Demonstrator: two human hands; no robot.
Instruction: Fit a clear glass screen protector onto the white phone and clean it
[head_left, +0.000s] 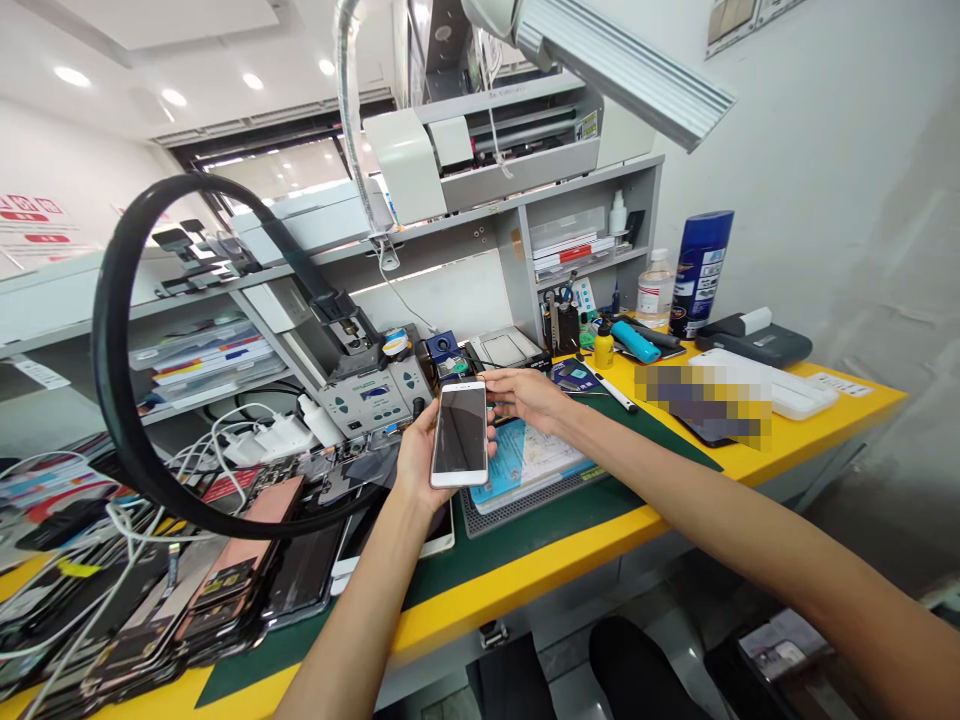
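Observation:
A white-framed smartphone with a dark screen faces me, held upright and slightly tilted above the workbench. My left hand is closed around it from the left, its fingertips showing past the right edge. At the phone's upper right corner, the fingers of my right hand are curled in and grip its edge; part of their contact is hidden behind the phone. Below both hands lies a stack of papers with a blue sheet, on a grey perforated mat.
A black hose loops at the left, rising from a grey control unit. Dismantled phones and white cables crowd the left side. A blue spray can, a clear bottle and a white tray stand right. A lamp hangs above.

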